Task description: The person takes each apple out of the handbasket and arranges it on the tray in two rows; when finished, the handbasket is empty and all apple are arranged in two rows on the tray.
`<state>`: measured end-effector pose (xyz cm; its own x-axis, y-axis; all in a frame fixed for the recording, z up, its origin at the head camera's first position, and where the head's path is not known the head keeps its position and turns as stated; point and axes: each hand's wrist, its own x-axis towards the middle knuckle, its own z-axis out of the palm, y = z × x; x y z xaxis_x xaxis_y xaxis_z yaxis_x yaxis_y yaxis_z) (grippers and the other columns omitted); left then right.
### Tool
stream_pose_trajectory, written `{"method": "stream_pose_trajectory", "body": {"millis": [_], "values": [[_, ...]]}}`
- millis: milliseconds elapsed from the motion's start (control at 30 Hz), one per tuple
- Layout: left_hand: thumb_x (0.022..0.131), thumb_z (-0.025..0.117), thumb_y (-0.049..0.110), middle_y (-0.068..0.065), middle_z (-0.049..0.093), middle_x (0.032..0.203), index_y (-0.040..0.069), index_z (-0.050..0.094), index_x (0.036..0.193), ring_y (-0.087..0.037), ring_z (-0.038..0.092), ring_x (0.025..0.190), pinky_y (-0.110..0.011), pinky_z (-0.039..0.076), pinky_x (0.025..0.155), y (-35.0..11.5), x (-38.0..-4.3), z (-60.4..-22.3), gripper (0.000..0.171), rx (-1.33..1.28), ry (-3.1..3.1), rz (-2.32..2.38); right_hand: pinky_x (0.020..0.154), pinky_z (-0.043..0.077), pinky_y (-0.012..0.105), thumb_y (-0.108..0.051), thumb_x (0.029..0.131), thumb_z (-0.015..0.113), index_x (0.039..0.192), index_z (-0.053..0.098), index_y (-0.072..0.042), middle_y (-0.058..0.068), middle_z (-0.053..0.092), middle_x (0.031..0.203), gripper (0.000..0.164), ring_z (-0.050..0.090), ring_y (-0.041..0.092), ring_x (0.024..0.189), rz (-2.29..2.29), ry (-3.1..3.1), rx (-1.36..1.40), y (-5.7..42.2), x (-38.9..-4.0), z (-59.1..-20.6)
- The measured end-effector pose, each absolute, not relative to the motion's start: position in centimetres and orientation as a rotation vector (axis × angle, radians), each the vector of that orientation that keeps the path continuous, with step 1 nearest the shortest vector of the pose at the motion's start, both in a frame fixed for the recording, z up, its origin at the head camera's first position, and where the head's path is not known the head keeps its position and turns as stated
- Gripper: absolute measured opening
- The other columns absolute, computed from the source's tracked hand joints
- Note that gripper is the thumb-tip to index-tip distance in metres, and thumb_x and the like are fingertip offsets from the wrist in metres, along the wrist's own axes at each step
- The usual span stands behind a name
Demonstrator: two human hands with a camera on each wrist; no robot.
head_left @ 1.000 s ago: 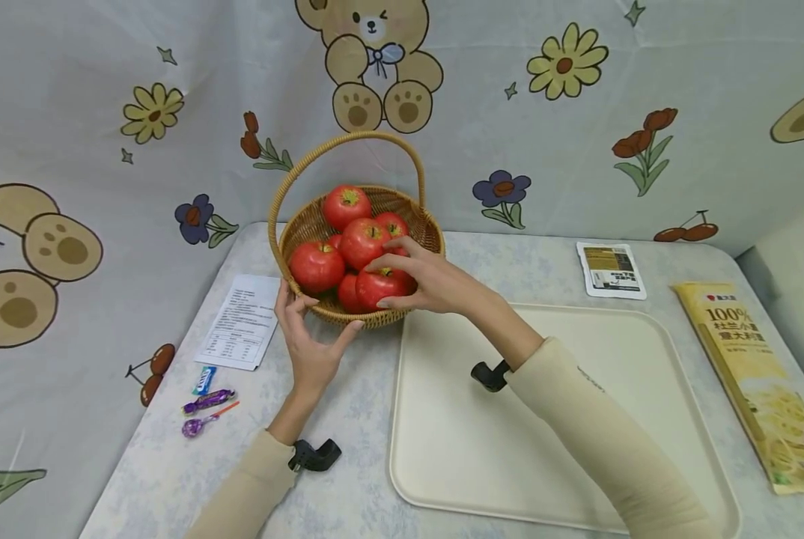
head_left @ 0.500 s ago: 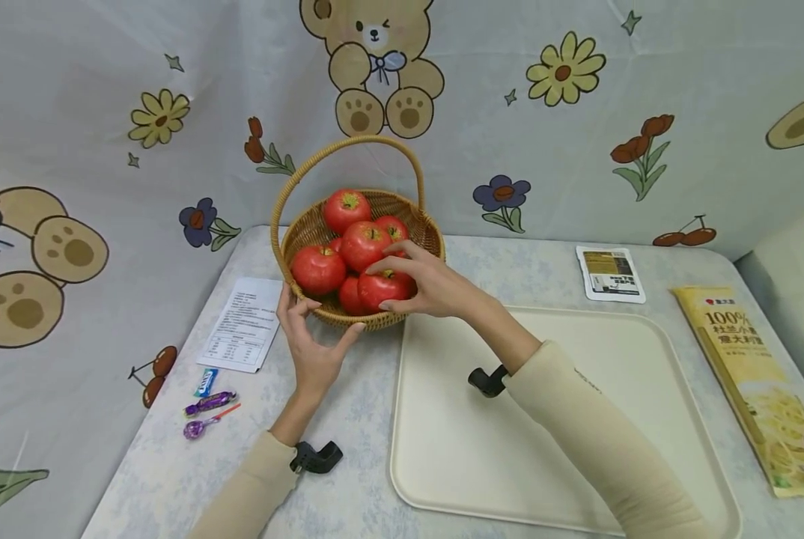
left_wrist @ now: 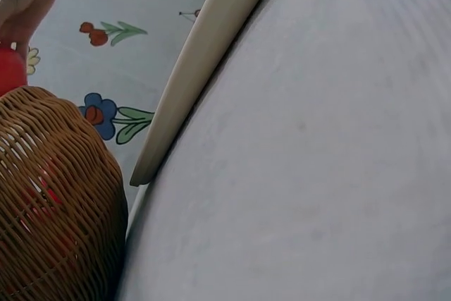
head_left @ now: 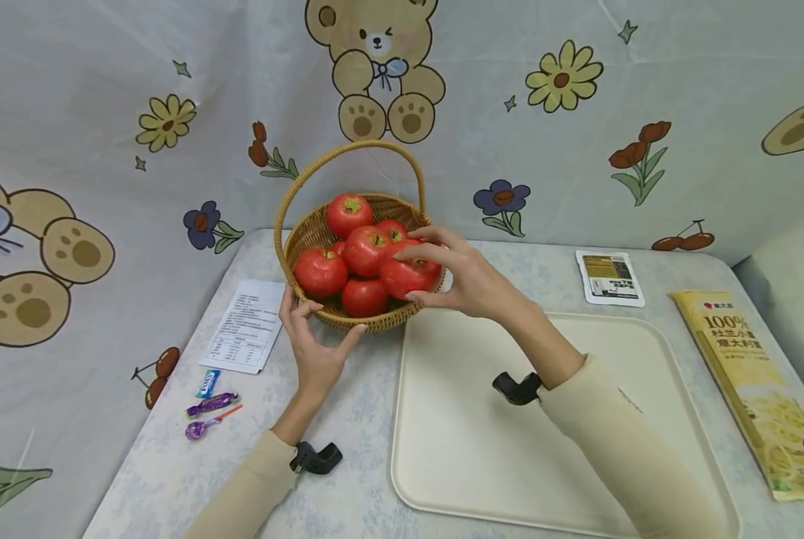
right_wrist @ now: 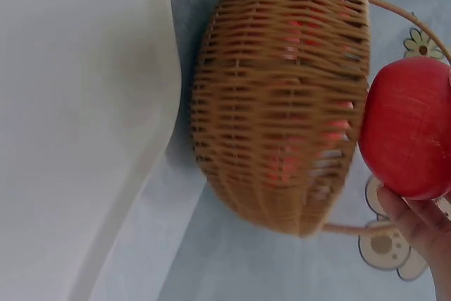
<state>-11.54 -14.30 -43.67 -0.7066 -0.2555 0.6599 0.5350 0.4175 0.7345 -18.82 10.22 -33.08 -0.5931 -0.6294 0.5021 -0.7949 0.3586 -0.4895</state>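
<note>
In the head view a wicker basket (head_left: 375,323) with a tall hoop handle holds several red apples (head_left: 320,272). My right hand (head_left: 466,273) grips one apple (head_left: 402,275) at the basket's right side, thumb below and fingers over its top. That apple (right_wrist: 409,128) shows just above the basket's rim in the right wrist view. My left hand (head_left: 314,352) holds the basket's front left rim, fingers at the rim near the handle's foot and thumb along the front wall. In the left wrist view the basket's woven side (left_wrist: 60,195) fills the lower left.
A cream tray (head_left: 469,479) lies right of the basket. Beyond it are a small white-and-brown packet (head_left: 609,278) and a yellow pasta bag (head_left: 752,389). On the left are a printed sheet (head_left: 243,327), two small wrapped sweets (head_left: 212,404) and a lollipop (head_left: 196,430).
My right hand has moved right and slightly up with its apple, uncovering more of the apple below. My left hand keeps its hold on the basket rim.
</note>
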Motion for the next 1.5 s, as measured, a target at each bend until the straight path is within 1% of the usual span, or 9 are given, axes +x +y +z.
{"method": "stream_pose_trajectory", "body": {"millis": [267,400,600,667,800,867,1033,1267,1500], "values": [[0.066,0.087,0.007,-0.034,0.017,0.152,-0.017,0.042,0.102,-0.045,0.017,0.144,-0.065,0.02,0.112,-14.2,-11.6,-43.6,0.063,-0.243,-1.917,-1.367,0.087,0.056,0.047,-0.012,0.075,0.084,0.12,0.064,-0.02,0.013,0.049,0.137,0.05,0.046,0.029,0.127,1.011,-2.461,1.153,14.8,-16.1,-34.3],[0.066,0.087,0.008,-0.034,0.017,0.153,-0.015,0.042,0.103,-0.045,0.017,0.144,-0.067,0.02,0.111,-14.1,-11.7,-43.6,0.062,-0.244,-1.921,-1.367,0.084,0.057,0.047,-0.01,0.073,0.085,0.121,0.063,-0.02,0.012,0.049,0.137,0.054,0.046,0.029,0.126,0.987,-2.519,1.099,16.8,-15.1,-36.4],[0.069,0.088,0.014,-0.033,0.016,0.153,-0.015,0.042,0.103,-0.043,0.017,0.145,-0.064,0.02,0.113,-14.3,-11.8,-43.9,0.064,-0.225,-1.918,-1.363,0.087,0.056,0.047,-0.013,0.074,0.086,0.12,0.063,-0.022,0.012,0.05,0.134,0.052,0.046,0.031,0.124,0.918,-2.634,1.12,17.8,-15.0,-40.3],[0.07,0.088,0.018,-0.031,0.016,0.154,-0.014,0.042,0.103,-0.042,0.016,0.146,-0.064,0.019,0.113,-14.5,-11.9,-44.4,0.065,-0.223,-1.92,-1.366,0.087,0.056,0.048,-0.014,0.074,0.086,0.119,0.064,-0.021,0.013,0.051,0.133,0.051,0.047,0.032,0.123,0.926,-2.647,1.129,17.8,-14.9,-41.2],[0.072,0.087,0.035,-0.019,0.014,0.158,-0.006,0.043,0.106,-0.032,0.015,0.148,-0.062,0.02,0.114,-15.2,-12.7,-46.4,0.069,-0.217,-1.939,-1.354,0.088,0.056,0.047,-0.016,0.075,0.086,0.118,0.064,-0.021,0.012,0.053,0.132,0.049,0.047,0.032,0.123,0.954,-2.667,1.133,17.5,-14.8,-42.2],[0.073,0.087,0.037,-0.02,0.014,0.158,-0.007,0.043,0.106,-0.032,0.014,0.148,-0.061,0.019,0.114,-15.2,-12.7,-46.3,0.07,-0.228,-1.937,-1.356,0.088,0.056,0.046,-0.017,0.075,0.086,0.119,0.064,-0.022,0.012,0.053,0.132,0.049,0.048,0.032,0.123,0.955,-2.67,1.141,17.2,-14.8,-42.4],[0.074,0.086,0.026,-0.035,0.014,0.152,-0.018,0.041,0.104,-0.045,0.015,0.145,-0.064,0.018,0.113,-14.4,-11.8,-44.1,0.07,-0.269,-1.914,-1.376,0.088,0.056,0.045,-0.018,0.074,0.087,0.119,0.065,-0.021,0.012,0.053,0.131,0.05,0.048,0.032,0.123,0.931,-2.667,1.161,16.7,-14.7,-42.7],[0.074,0.086,0.026,-0.035,0.014,0.152,-0.018,0.041,0.103,-0.046,0.015,0.144,-0.067,0.018,0.112,-14.3,-11.8,-44.1,0.069,-0.271,-1.913,-1.365,0.089,0.056,0.046,-0.019,0.074,0.087,0.12,0.065,-0.021,0.011,0.053,0.13,0.051,0.048,0.031,0.123,0.935,-2.692,1.15,16.3,-14.8,-42.6],[0.072,0.087,0.022,-0.034,0.014,0.152,-0.017,0.042,0.103,-0.045,0.015,0.144,-0.065,0.018,0.112,-14.4,-11.9,-44.1,0.067,-0.271,-1.915,-1.366,0.089,0.055,0.046,-0.02,0.075,0.086,0.121,0.065,-0.022,0.008,0.053,0.128,0.05,0.046,0.028,0.122,1.009,-2.745,1.115,16.2,-15.0,-42.7]]}}
